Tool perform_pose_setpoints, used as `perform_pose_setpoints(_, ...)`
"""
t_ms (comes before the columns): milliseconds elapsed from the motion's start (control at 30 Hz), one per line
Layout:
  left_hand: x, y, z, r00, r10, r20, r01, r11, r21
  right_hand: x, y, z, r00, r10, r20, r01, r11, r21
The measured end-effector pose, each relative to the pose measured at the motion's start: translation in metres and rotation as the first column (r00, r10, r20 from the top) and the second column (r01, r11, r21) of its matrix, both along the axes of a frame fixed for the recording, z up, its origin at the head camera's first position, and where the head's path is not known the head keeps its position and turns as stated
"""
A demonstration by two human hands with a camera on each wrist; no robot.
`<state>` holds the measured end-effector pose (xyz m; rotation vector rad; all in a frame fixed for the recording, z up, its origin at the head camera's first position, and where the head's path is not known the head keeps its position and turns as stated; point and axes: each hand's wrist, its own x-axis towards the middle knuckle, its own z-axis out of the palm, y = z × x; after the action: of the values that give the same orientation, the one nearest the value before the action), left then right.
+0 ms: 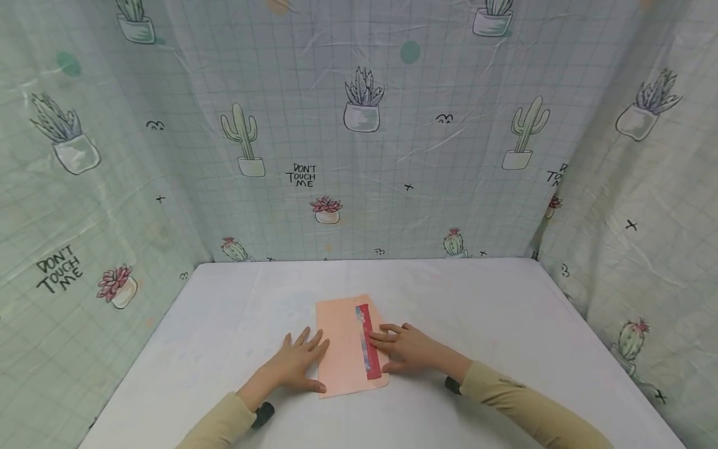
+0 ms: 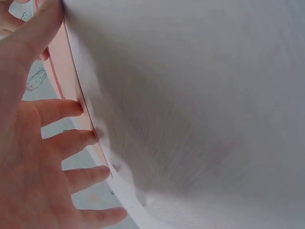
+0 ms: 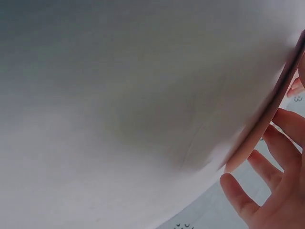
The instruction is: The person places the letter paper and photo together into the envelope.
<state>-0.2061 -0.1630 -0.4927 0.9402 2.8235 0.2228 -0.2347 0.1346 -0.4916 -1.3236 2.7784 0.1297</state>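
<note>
A flat, peach-coloured paper item (image 1: 339, 349), like an envelope or thin booklet, lies on the white table (image 1: 247, 299). A red and blue printed strip (image 1: 371, 362) runs along its right side. My left hand (image 1: 294, 363) rests at its left edge with fingers spread, thumb at the near corner; the left wrist view shows fingertips along the thin edge. From the right, my right hand (image 1: 412, 349) touches it, fingertips over the strip and thumb at the right edge. In the right wrist view, the fingers (image 3: 279, 148) extend beside a thicker, folded-looking edge.
A cloth backdrop (image 1: 359, 156) printed with cacti stands behind the table and along both sides. Dark wrist straps (image 1: 262, 415) show below the sleeves (image 1: 521, 399). The tabletop extends around the paper item on all sides.
</note>
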Motion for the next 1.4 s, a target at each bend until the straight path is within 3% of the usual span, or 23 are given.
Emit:
perform_pose_setpoints(400,0.003,0.0,-0.003,0.995,-0.003,-0.101,0.004,1.0,0.013,-0.002,0.011,0.005,0.996,0.011,0.088,-0.006,0.998,-0.056)
perform_pose_setpoints(600,0.003,-0.002,-0.001,0.997,0.028,-0.066,-0.026,0.999,0.029,0.0,0.01,0.005,0.997,0.029,0.065,-0.027,0.999,-0.037)
perform_pose_setpoints(900,0.001,-0.003,-0.003,0.998,0.024,-0.056,-0.023,0.999,0.027,-0.001,0.003,0.0,1.0,-0.002,0.018,0.003,0.999,-0.042)
perform_pose_setpoints(1400,0.002,-0.001,0.004,0.998,0.044,-0.036,-0.044,0.999,0.006,-0.002,-0.002,0.001,0.998,0.067,-0.016,-0.068,0.997,-0.033)
